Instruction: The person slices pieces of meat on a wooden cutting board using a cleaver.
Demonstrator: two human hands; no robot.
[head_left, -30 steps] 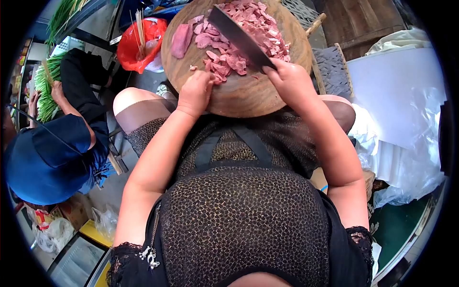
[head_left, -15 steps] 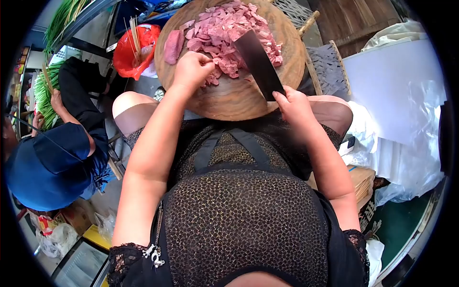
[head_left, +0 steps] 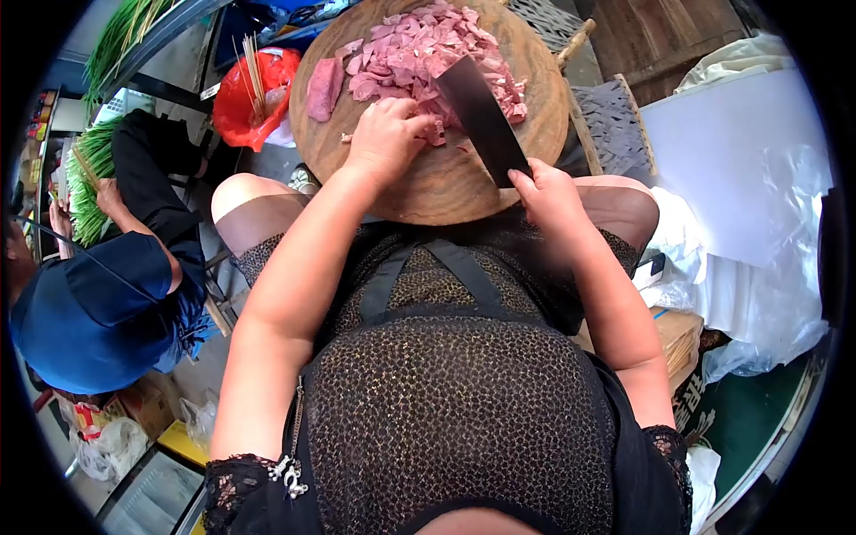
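Gripping the cleaver [head_left: 480,111] in the right hand [head_left: 546,193], over the round wooden board [head_left: 439,198]! Curling the left hand [head_left: 385,139] at the chopped meat [head_left: 426,55] there, impossible to tell if gripping any.

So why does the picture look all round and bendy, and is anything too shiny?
Head view: probably a very wide lens, with black corners and the green board's edge curving; bright glare on the clear plastic; the cleaver looks dark, its outline fairly crisp.

Chopping board [head_left: 437,198]: room along near edge; cleaver [head_left: 484,122] obstructs right side.
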